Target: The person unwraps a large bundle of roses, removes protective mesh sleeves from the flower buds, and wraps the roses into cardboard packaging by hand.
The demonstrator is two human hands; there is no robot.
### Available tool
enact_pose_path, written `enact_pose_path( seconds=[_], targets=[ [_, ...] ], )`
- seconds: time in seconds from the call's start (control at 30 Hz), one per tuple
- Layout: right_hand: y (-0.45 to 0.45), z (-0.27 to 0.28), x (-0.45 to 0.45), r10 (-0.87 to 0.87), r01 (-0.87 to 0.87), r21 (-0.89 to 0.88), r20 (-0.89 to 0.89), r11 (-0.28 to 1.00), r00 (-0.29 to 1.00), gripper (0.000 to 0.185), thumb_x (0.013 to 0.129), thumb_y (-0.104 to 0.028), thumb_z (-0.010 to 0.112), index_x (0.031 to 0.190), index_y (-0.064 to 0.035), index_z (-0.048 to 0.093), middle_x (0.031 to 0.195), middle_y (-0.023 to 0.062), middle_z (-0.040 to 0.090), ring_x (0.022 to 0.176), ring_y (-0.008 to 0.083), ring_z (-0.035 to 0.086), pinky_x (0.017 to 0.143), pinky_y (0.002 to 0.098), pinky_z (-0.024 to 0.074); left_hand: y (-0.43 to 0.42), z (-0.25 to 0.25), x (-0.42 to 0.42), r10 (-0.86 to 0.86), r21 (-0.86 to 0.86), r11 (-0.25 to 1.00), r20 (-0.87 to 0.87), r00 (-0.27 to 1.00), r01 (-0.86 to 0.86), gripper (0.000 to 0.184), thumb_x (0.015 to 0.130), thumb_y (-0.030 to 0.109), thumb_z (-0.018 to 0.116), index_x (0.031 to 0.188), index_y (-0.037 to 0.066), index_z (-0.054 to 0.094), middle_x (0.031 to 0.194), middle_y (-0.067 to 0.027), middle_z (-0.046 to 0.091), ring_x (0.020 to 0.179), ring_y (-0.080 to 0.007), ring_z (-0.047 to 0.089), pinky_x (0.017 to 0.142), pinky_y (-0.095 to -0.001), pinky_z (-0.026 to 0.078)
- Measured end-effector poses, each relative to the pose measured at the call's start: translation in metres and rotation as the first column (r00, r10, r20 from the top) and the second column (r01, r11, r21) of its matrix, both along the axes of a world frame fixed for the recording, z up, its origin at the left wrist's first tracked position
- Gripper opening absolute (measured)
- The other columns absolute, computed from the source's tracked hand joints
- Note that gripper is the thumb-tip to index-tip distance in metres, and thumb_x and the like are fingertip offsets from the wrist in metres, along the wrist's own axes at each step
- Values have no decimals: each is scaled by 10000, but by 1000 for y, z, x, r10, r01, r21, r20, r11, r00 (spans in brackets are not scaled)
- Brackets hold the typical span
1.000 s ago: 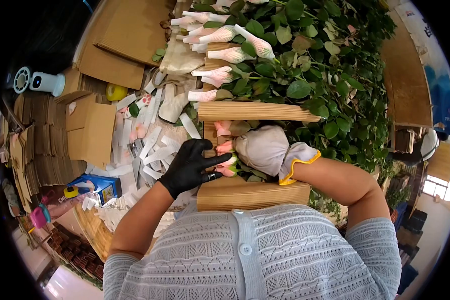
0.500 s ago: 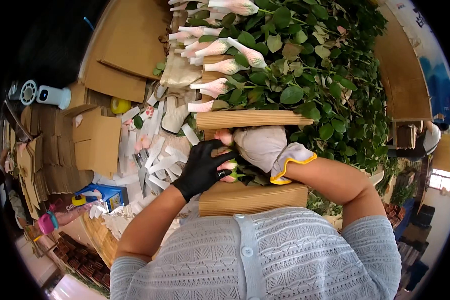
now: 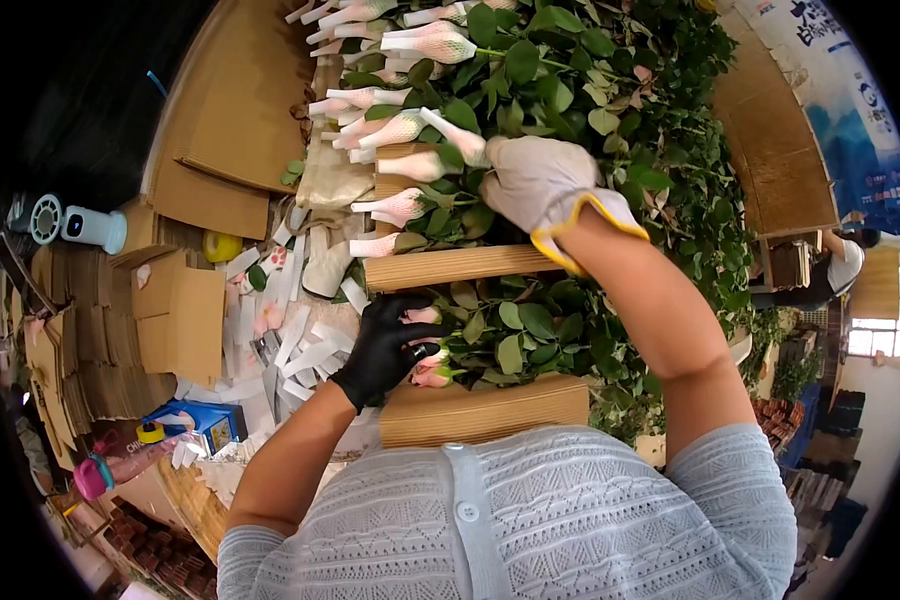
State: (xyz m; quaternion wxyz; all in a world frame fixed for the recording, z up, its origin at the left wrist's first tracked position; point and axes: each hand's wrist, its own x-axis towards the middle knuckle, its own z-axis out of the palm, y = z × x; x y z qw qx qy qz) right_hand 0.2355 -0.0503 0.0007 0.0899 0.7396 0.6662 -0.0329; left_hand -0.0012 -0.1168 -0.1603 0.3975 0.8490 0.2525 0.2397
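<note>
My left hand [image 3: 388, 345], in a black glove with a ring on one finger, lies with fingers apart over several pink rose heads [image 3: 432, 374]. Their leafy stems [image 3: 510, 335] stretch right between two corrugated cardboard strips. My right hand [image 3: 545, 180], in a pale glove with a yellow hem, is beyond the far cardboard strip [image 3: 460, 266]. Its curled fingers, partly hidden, close at the base of a rose in a white net sleeve [image 3: 456, 136]. More netted roses [image 3: 395, 205] lie in rows beside and beyond it.
Loose white strips [image 3: 310, 355] and a pale cloth glove [image 3: 327, 265] lie on the left. Stacked cardboard [image 3: 95, 330], a blue box [image 3: 205, 425] and a small fan [image 3: 46, 218] are farther left. A dense bank of foliage [image 3: 685, 190] fills the right. Another person [image 3: 840, 270] is at far right.
My right hand has moved away from the rose heads, over the far cardboard strip to the netted roses. My left hand stays at the rose heads. The view has shifted slightly.
</note>
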Motion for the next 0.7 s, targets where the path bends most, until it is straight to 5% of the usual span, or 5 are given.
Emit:
enact_pose_path(
  seconds=[0.13, 0.23, 0.37, 0.47, 0.7],
  targets=[
    [-20, 58, 23, -129, 133, 23, -144, 991, 981, 307, 846, -259, 534, 1071, -67, 617, 904, 116, 672, 838, 269, 648, 683, 347, 519, -1, 3, 5, 123, -159, 980, 23, 992, -118, 456, 653, 68, 763, 1092, 105, 643, 1110, -93, 584, 998, -283, 553, 869, -388, 456],
    [-78, 107, 17, -96, 447, 225, -801, 866, 591, 234, 949, -107, 488, 1142, 10, 552, 987, 143, 674, 783, 186, 660, 741, 258, 573, -2, 0, 6, 150, -203, 970, 81, 985, -131, 450, 641, 78, 758, 1074, 72, 633, 1019, -112, 611, 927, -300, 582, 829, -380, 472],
    [-100, 63, -12, 408, -570, -324, -448, 755, 796, 323, 834, -206, 578, 1137, -98, 609, 808, 90, 676, 682, 244, 654, 617, 360, 530, -2, -14, 3, 112, -129, 988, 188, 976, -88, 428, 665, 105, 756, 1075, 73, 638, 1027, -108, 627, 972, -316, 564, 866, -383, 450],
    [-105, -64, -15, 448, -523, -74, -422, 849, 788, 234, 800, -232, 593, 973, -79, 632, 764, 105, 651, 708, 300, 645, 612, 406, 506, 2, 4, 2, 51, -13, 999, 59, 997, -50, 425, 676, 126, 759, 1078, 72, 631, 1060, -95, 630, 979, -322, 564, 877, -404, 446],
    [-105, -63, -4, 335, -466, -289, -405, 836, 851, 243, 828, -285, 588, 951, -85, 650, 836, 142, 671, 779, 328, 653, 673, 411, 508, 6, 1, 4, 80, -72, 995, 67, 995, -75, 342, 740, 130, 704, 1068, 64, 637, 1031, -102, 643, 980, -325, 560, 877, -395, 452]
  ],
)
